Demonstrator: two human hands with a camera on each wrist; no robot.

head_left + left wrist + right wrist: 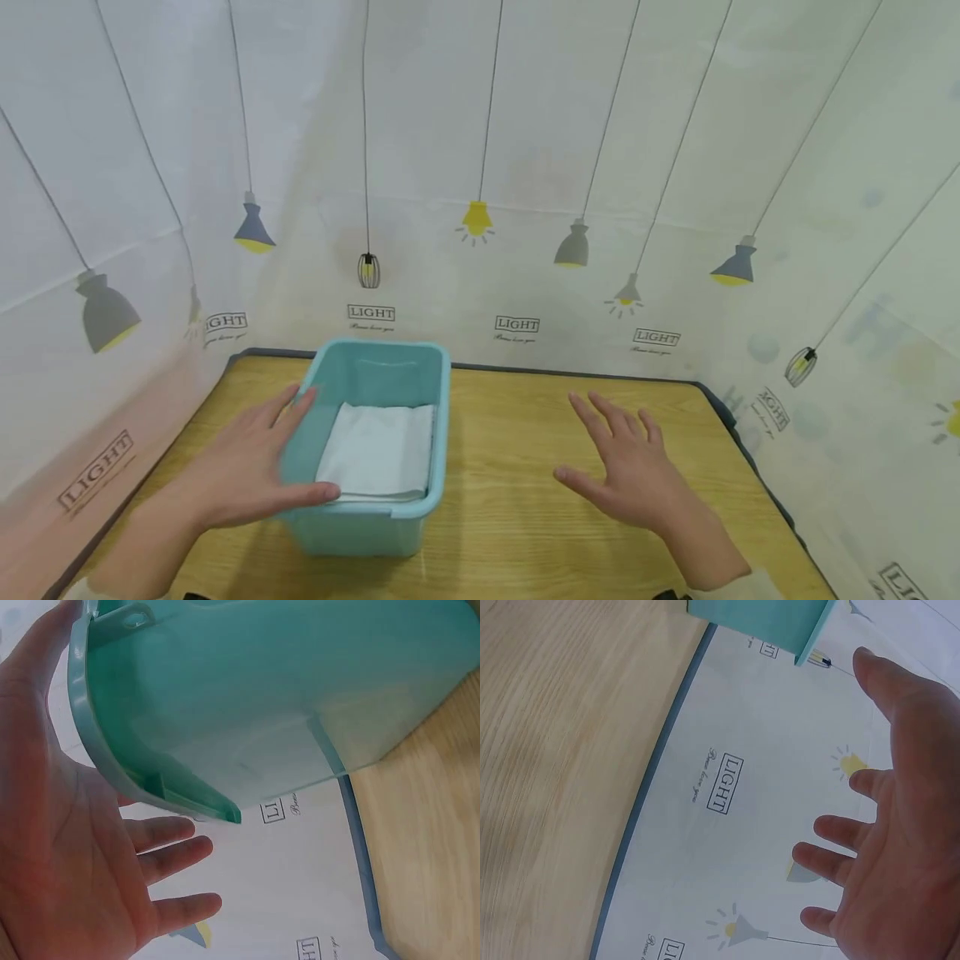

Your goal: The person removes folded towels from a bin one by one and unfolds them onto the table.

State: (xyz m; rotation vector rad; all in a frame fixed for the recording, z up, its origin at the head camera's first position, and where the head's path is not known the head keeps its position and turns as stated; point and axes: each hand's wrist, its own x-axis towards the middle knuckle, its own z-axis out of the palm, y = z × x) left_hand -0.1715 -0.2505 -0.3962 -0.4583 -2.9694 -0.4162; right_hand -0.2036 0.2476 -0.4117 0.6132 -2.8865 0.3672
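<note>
A teal plastic bin stands on the left half of the wooden table, with a folded white cloth lying inside it. My left hand is spread at the bin's left side; in the head view its thumb and fingertips overlap the rim. In the left wrist view, the palm faces the bin wall and the fingers are extended, gripping nothing. Over the table to the right of the bin, my right hand hovers with fingers apart and holds nothing. The right wrist view shows its palm with a corner of the bin beyond.
The wooden table has a dark edge strip along the back. White sheeting printed with hanging lamps and "LIGHT" labels encloses the table at the back and both sides.
</note>
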